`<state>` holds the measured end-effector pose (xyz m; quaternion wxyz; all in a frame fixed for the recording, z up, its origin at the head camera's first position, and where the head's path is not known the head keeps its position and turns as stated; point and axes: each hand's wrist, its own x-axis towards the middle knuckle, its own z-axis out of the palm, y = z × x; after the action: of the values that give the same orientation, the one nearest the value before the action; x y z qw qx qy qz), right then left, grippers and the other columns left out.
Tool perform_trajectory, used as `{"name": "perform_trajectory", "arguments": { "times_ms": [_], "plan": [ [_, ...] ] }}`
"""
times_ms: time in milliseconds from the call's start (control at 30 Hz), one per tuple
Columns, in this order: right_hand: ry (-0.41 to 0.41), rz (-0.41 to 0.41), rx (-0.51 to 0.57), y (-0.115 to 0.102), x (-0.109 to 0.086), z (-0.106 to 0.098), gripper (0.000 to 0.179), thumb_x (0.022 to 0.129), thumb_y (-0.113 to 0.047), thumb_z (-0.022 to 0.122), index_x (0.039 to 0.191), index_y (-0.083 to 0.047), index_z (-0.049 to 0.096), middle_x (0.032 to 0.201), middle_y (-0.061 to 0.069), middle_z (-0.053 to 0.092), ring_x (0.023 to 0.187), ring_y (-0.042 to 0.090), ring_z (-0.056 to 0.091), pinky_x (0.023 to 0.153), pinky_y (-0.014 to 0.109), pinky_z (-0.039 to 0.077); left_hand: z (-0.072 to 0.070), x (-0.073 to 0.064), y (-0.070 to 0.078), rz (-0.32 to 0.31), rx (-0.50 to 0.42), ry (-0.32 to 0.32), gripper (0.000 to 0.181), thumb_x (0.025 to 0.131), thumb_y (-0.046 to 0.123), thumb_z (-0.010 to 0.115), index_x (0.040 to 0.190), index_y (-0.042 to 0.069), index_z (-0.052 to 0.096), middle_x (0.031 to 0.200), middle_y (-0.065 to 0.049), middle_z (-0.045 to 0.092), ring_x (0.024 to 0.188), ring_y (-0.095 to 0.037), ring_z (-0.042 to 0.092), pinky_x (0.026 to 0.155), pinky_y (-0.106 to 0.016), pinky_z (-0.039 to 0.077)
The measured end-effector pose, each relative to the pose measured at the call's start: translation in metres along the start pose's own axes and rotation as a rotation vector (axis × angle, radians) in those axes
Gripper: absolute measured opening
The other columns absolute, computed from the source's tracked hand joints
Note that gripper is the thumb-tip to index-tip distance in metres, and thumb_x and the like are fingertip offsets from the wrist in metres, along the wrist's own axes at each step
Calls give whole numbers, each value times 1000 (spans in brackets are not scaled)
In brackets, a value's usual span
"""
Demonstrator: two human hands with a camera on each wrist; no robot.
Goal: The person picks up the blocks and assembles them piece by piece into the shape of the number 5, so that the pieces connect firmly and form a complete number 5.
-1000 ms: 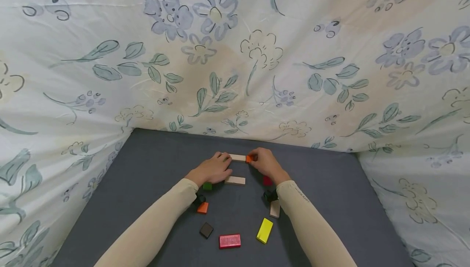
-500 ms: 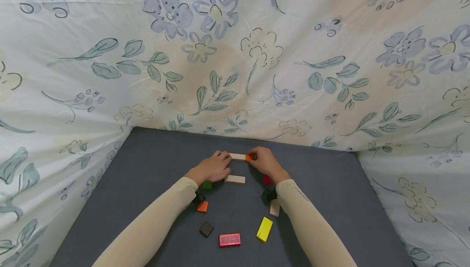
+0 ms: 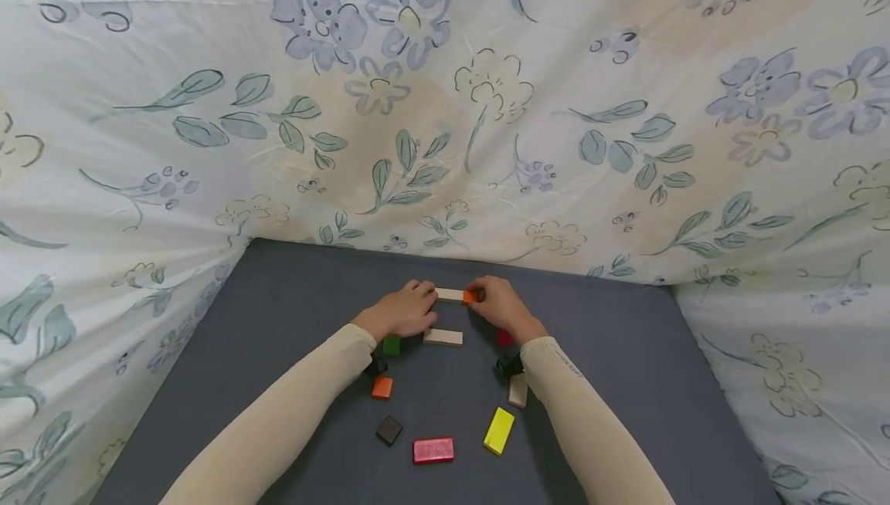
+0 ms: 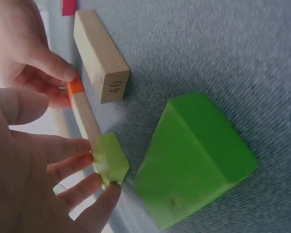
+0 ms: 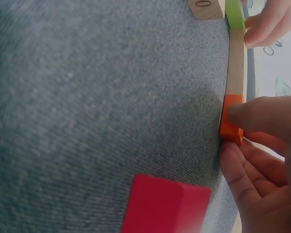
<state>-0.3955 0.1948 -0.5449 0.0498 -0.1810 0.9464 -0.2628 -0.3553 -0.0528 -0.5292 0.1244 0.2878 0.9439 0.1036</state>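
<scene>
At the far side of the table a row lies end to end: a light green block [image 4: 111, 158], a pale wooden strip [image 3: 450, 295] and an orange block [image 5: 228, 128]. My left hand [image 3: 405, 310] touches the light green block with its extended fingertips, the thumb held apart from it. At the row's other end my right hand [image 3: 506, 308] pinches the orange block between thumb and fingers. A second wooden block [image 4: 99, 53] lies on the near side of the row. Close to my left wrist is a darker green block [image 4: 194, 160]. A red block [image 5: 160, 206] lies beside my right wrist.
Nearer on the grey tabletop [image 3: 299, 281] lie another orange block [image 3: 382, 388], a dark brown block [image 3: 389, 430], a pinkish-red block [image 3: 433, 449], a yellow block [image 3: 498, 431] and a wooden block [image 3: 518, 390]. Flowered cloth [image 3: 431, 119] hangs behind and at the sides.
The head view has shifted slightly. Both hands stay at the two ends of the row, and the blocks keep their arrangement.
</scene>
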Motion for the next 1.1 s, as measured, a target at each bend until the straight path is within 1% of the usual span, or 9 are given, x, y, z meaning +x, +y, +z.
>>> {"name": "perform_trajectory", "arguments": {
  "times_ms": [133,367,467,567,667,767,933,1000,1100],
  "plan": [
    [-14,8,-16,1,1,3,31,96,-7,82,126,-5,79,105,4,71,86,19,63,80,39,57,-2,1,0,3,-9,-1,56,118,36,43,162,2,48,170,-15,35,156,-38,32,118,-54,41],
    [-22,-9,-19,1,1,4,34,95,-7,84,128,-5,78,109,6,70,88,20,63,84,40,57,-2,3,0,-12,-42,37,58,117,47,44,153,4,59,164,-12,43,152,-35,35,117,-52,42],
    [-27,-18,-19,0,0,4,35,95,-7,84,129,-6,77,110,6,69,88,21,62,84,41,57,-3,3,-1,11,-55,72,60,117,49,44,150,3,62,161,-14,46,149,-35,37,117,-52,41],
    [-33,-22,-17,0,-1,3,37,94,-6,84,130,-6,77,110,6,68,88,21,62,83,42,57,-6,0,-4,55,-113,142,59,117,46,45,152,1,60,159,-16,46,147,-37,39,118,-53,40],
    [-38,-27,-6,1,0,2,38,95,-6,84,132,-7,76,111,6,69,90,20,63,85,42,57,-12,-8,-9,75,-201,213,57,116,42,51,155,1,57,160,-18,45,149,-38,37,118,-55,39],
    [-48,-27,15,1,1,1,42,95,-7,83,136,-8,74,113,5,71,93,20,64,86,43,57,-15,-21,-18,58,-238,249,56,114,37,57,156,0,54,161,-20,44,151,-40,36,119,-57,39],
    [-64,-8,68,2,-2,-6,52,96,-10,84,145,-10,69,123,7,72,100,22,67,87,44,58,-12,-38,-32,37,-248,264,59,110,34,65,156,0,54,159,-21,47,149,-42,40,118,-60,39],
    [-51,0,75,2,-5,-10,55,97,-12,84,148,-10,66,127,8,72,101,23,68,86,45,59,-12,-44,-36,31,-268,264,63,107,34,70,157,0,53,158,-22,48,149,-43,42,117,-61,40],
    [-12,-1,73,0,-11,-16,60,98,-16,85,152,-9,62,133,11,69,105,24,67,87,47,59,-13,-56,-39,1,-289,265,69,103,35,76,157,-1,53,158,-22,47,148,-44,42,116,-63,40]
  ]
}}
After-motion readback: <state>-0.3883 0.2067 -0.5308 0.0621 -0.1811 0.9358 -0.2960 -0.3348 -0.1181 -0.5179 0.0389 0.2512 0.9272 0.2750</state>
